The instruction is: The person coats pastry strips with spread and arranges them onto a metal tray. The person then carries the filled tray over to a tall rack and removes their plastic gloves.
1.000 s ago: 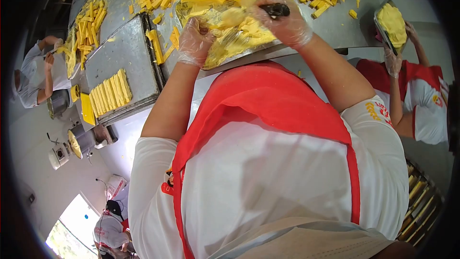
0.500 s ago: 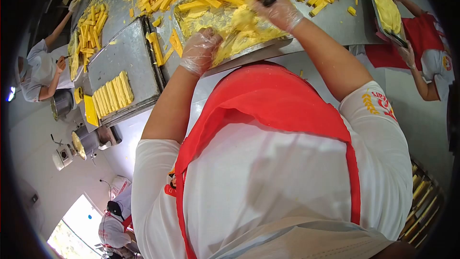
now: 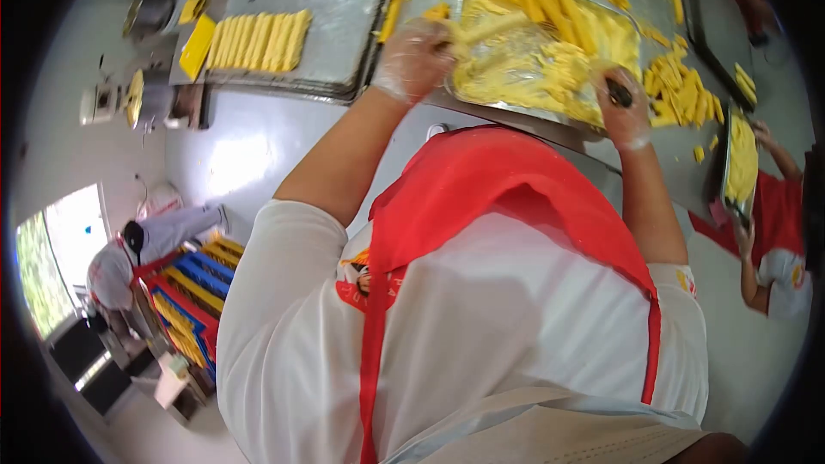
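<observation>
My gloved left hand point(image 3: 415, 58) is closed at the left edge of a metal tray point(image 3: 516, 104). From its fingers a pale, paste-smeared yellow stick point(image 3: 497, 27) reaches over the tray. Creamy yellow paste point(image 3: 537, 64) is spread across the tray, and several plain yellow sticks point(image 3: 559, 9) lie over its far side. At the tray's near right corner my gloved right hand point(image 3: 622, 112) grips a tool by its black handle point(image 3: 618, 93); its working end is hidden. Left of my left hand, a row of coated sticks point(image 3: 258, 41) rests on a dark-rimmed baking sheet point(image 3: 344, 30).
Loose yellow sticks point(image 3: 683, 86) are piled right of the tray, with more behind it. A yellow block point(image 3: 198, 45) stands beside the coated row. At right a co-worker point(image 3: 778, 245) holds another paste-filled tray point(image 3: 741, 159). Another person point(image 3: 120, 266) bends near coloured racks point(image 3: 185, 292).
The view has swung, shifting the table in the frame. My right hand has gone from above the paste to the tray's near right corner. A coated stick now shows in my left hand.
</observation>
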The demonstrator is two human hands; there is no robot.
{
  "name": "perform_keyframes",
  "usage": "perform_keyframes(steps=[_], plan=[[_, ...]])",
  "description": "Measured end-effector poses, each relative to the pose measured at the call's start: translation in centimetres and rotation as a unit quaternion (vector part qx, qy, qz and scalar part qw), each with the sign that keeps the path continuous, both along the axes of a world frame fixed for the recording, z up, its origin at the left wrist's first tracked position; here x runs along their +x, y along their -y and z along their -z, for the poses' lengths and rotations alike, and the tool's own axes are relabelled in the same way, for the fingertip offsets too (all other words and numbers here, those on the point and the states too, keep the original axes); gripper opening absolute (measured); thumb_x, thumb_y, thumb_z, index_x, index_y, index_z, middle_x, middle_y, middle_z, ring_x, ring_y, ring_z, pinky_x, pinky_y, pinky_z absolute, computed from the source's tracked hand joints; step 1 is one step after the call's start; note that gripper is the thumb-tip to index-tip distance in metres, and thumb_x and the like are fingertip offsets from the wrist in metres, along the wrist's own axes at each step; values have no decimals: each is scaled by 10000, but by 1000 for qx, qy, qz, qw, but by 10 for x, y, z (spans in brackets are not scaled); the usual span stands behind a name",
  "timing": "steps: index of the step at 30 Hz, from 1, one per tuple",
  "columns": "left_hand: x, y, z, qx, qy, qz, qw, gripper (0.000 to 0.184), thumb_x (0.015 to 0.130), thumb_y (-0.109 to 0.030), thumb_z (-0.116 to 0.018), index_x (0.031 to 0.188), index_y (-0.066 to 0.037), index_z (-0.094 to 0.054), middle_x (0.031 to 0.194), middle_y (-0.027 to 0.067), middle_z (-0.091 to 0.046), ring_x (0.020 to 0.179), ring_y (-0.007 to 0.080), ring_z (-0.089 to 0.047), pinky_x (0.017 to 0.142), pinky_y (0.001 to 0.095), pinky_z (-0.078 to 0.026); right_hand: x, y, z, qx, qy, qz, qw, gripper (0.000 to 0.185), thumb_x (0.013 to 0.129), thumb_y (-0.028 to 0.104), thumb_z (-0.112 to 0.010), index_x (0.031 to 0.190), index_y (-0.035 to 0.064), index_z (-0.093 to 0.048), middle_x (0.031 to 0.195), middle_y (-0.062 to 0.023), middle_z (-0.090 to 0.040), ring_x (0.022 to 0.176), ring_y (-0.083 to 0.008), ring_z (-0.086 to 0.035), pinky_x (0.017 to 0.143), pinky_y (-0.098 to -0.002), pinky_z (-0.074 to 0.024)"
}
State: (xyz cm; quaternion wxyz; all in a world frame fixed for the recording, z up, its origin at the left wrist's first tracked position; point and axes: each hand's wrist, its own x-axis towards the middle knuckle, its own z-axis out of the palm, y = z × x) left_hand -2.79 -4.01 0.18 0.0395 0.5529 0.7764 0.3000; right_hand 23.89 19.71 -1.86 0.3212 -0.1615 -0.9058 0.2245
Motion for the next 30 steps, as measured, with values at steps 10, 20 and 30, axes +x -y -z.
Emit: perform_keyframes(steps=[10,20,30], plan=[[-151,172,45,-128,-54,-376,916,197,784,-230,-712,913,-82,-709,928,110,-676,843,287,-627,786,410,-500,-16,6,-1,-141,9,7,990,156,774,-76,-640,900,-11,-578,834,-111,-600,755,-244,-600,727,-291,-484],[-107,33,-43,32,-183,-158,970,356,786,-243,-706,1095,-75,-647,983,134,-659,971,322,-607,862,429,-481,-16,14,-3,-76,-19,25,997,154,756,-25,-671,865,15,-569,840,-160,-602,779,-366,-599,695,-370,-483],[-61,-161,10,-250,-261,105,926,292,836,-110,-603,1127,-108,-631,1065,119,-672,1063,302,-615,885,413,-511,29,9,-53,-169,-32,90,981,156,764,-64,-673,882,-12,-585,834,-116,-606,745,-237,-595,704,-294,-478]])
